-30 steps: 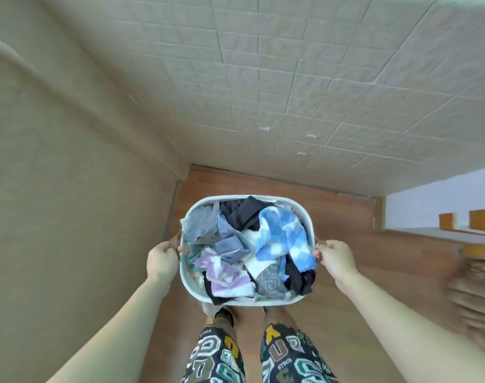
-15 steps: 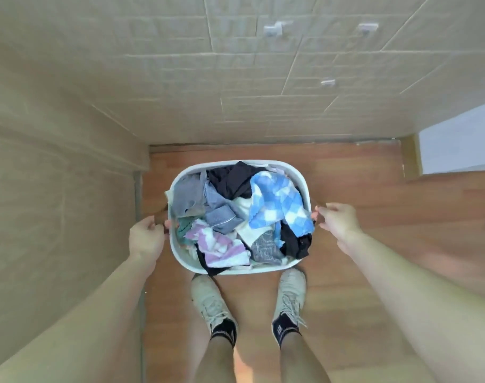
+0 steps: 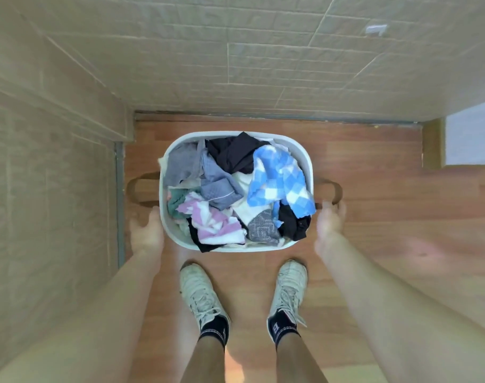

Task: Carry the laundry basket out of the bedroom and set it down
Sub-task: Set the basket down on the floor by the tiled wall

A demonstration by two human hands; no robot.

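Head view, nearest first: two white sneakers (image 3: pixel 202 294) stand just behind the laundry basket (image 3: pixel 305 158), which sits on the wood floor (image 3: pixel 374 217) close to the tiled wall (image 3: pixel 263 64), heaped with loose clothes (image 3: pixel 236 189). Left hand (image 3: pixel 146 230) and right hand (image 3: pixel 329 219) are blurred beside the basket's near corners; both look loosely open and hold nothing, the brown side handles (image 3: pixel 137 192) lying free. Little seems left to go wrong, though I judge the heap could spill if a foot nudged the basket, or a finger could catch a loop.
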